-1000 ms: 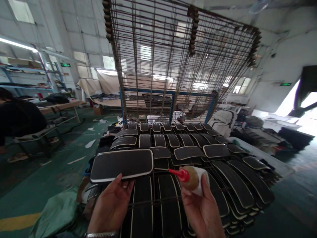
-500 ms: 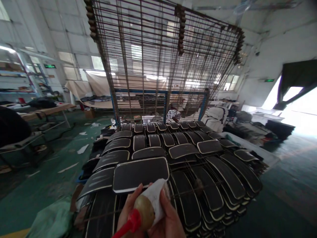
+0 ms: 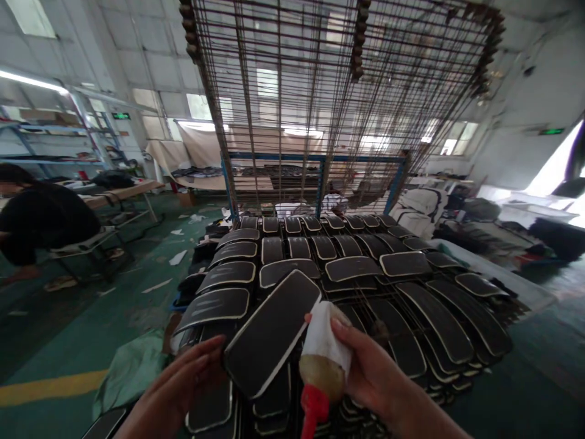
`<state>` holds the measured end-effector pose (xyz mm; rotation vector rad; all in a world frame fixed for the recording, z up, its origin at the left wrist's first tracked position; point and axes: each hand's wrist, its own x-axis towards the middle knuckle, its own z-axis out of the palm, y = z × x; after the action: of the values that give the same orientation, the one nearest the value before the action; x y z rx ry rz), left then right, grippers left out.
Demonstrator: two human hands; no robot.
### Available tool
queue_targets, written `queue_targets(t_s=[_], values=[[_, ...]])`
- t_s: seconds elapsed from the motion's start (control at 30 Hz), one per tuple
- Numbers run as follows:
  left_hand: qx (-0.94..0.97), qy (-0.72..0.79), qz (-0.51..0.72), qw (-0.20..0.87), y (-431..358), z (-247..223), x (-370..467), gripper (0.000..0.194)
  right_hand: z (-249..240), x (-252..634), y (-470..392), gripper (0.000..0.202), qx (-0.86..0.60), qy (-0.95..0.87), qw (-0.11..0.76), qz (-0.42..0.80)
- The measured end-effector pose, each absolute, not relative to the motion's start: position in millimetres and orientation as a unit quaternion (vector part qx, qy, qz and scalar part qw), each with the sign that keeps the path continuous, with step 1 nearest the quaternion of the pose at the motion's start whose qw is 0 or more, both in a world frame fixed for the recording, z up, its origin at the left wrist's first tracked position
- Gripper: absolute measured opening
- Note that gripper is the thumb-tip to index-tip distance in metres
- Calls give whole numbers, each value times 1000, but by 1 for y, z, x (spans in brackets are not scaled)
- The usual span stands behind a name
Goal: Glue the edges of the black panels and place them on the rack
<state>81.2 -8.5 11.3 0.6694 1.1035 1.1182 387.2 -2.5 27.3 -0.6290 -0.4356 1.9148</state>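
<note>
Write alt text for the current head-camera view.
A person's right grip holds a rounded yellow-brown bottle wrapped in white, its red nozzle pointing down. The left grip, open, is beside a slanted black rectangular panel with rounded corners and pale edging. Similar panels lie in rows beyond, before a brown metal grid rack.

Panel (image 3: pixel 274 335) — turned aslant | left hand (image 3: pixel 180 379) — moved beside its near end

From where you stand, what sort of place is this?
Likely a factory workshop: dark, pale-edged panels lie in rows, a tall wire rack rises behind them, and a person sits near a worktable.
</note>
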Motion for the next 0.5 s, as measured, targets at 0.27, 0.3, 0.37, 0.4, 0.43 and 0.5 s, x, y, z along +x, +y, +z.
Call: queue_targets(t_s=[0.27,0.3,0.37,0.4,0.43,0.5], values=[[430,440,336,713,25,76,126,29,30,365,-3,50,-260,-307,434,806],[441,437,336,708,26,75,128,30,29,363,-5,49,-259,-307,443,801],[450,433,346,700,26,69,128,34,26,365,-9,47,-268,-291,478,784],[450,426,352,701,25,67,125,35,27,369,-11,46,-277,-282,497,772],[449,420,352,706,23,65,122,36,28,373,-11,46,-285,-275,518,758],[443,422,347,710,19,63,112,37,35,386,-10,48,-298,-270,564,721]])
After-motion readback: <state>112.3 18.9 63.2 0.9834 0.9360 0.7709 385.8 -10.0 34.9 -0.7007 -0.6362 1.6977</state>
